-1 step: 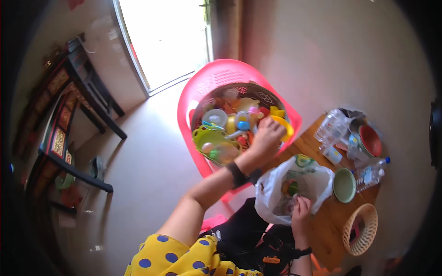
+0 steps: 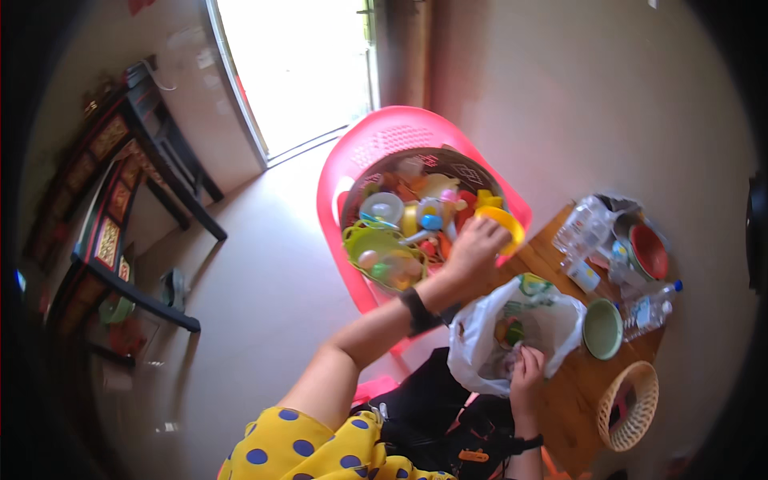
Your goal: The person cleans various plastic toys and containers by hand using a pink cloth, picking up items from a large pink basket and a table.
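My left hand [image 2: 478, 244] is over the right edge of a dark round basket [image 2: 468, 166] heaped with plastic toys. Its fingers are closed on a curved yellow plastic piece [image 2: 509, 227], whose full shape the hand hides. Nearer to me, a white plastic bag [image 2: 478, 320] stands with its mouth wide, a green and brown item [image 2: 513, 330] inside. At the bag's near right rim is my right hand [image 2: 528, 370], fingers closed on the bag; whether they also hold something else is hidden. A lime-green small basket [image 2: 370, 241] and a clear round lid [image 2: 382, 210] lie among the toys.
The toy basket rests on a pink plastic chair [image 2: 340, 264]. On the wooden table [image 2: 564, 420] are a green bowl [image 2: 602, 329], a red bowl [image 2: 648, 251], clear bottles [image 2: 646, 310] and a cream woven basket [image 2: 630, 406]. Dark carved furniture [image 2: 120, 232] stands at left.
My left hand has moved slightly right and toward me with the yellow piece. The whole view has shifted a little; my right hand stays at the bag.
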`<move>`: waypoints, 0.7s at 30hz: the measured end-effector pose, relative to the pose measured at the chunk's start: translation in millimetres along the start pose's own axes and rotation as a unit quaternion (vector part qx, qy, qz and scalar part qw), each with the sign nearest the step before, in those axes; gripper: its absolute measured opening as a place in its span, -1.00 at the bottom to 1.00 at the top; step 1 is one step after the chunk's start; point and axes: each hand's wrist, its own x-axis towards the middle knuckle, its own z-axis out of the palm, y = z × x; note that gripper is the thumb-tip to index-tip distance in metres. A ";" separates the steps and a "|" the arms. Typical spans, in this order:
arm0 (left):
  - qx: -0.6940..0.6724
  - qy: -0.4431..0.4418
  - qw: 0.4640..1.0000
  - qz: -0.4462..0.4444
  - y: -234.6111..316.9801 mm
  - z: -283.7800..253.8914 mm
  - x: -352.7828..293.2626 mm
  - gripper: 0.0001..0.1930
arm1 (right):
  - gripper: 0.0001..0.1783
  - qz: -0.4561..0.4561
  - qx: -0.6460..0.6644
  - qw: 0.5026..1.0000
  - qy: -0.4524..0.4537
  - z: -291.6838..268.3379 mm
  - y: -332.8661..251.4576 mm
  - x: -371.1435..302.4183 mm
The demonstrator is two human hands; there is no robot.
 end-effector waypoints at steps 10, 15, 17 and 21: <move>-0.319 -0.153 0.930 -0.105 91.9 30.2 -70.4 -0.85 | -0.73 0.151 0.142 0.978 0.027 -19.8 -34.0 13.6; -0.388 -0.165 0.878 -0.225 105.2 66.2 -104.4 -0.83 | -0.70 -0.005 -0.035 0.991 0.129 -17.6 -27.7 4.6; -0.381 -0.152 0.885 -0.219 104.1 72.3 -108.7 -0.83 | -0.71 -0.033 -0.065 0.988 0.137 -19.0 -25.5 1.8; -0.412 -0.212 0.834 -0.300 100.9 73.1 -107.3 -0.81 | -0.73 -0.037 -0.109 0.976 0.185 -27.2 -31.0 1.0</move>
